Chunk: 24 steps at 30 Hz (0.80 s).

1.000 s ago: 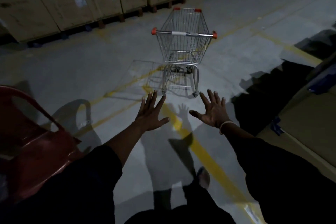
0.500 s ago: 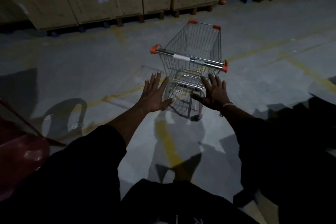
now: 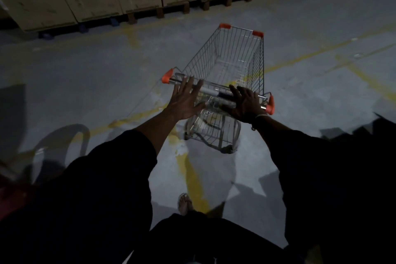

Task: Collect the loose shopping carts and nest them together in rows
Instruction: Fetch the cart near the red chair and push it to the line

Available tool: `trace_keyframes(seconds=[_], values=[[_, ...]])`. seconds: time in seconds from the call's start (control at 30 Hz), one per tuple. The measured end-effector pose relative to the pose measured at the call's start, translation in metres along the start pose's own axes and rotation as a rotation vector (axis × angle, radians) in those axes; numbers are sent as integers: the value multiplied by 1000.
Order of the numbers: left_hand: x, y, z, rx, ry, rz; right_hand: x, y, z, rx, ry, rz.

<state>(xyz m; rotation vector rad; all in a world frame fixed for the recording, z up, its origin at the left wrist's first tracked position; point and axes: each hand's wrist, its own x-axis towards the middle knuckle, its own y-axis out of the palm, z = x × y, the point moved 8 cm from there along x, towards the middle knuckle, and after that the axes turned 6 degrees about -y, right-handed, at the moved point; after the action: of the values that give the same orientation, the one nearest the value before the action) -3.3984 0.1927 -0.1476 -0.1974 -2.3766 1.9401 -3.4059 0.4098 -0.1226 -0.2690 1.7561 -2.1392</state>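
Reaching with spread, unclenched left hand (image 3: 186, 102) and right hand (image 3: 244, 104) over the shopping cart (image 3: 231, 64) handle (image 3: 211, 91); best gripped evenly before pushing.

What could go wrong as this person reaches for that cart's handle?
Both hands, left hand and right hand, lie flat and open at the shopping cart's handle, not wrapped around it, so the cart might roll away. The floor is dim, and the sandalled foot could catch a wheel.
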Motion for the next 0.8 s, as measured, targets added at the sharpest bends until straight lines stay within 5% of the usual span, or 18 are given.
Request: trace_keyframes(seconds=[0.23,0.8], values=[[85,20,22,89,-32,158,63,37,-28,102,93,227],[73,23,-1,123,-141,167,56,33,-50,-63,88,211]])
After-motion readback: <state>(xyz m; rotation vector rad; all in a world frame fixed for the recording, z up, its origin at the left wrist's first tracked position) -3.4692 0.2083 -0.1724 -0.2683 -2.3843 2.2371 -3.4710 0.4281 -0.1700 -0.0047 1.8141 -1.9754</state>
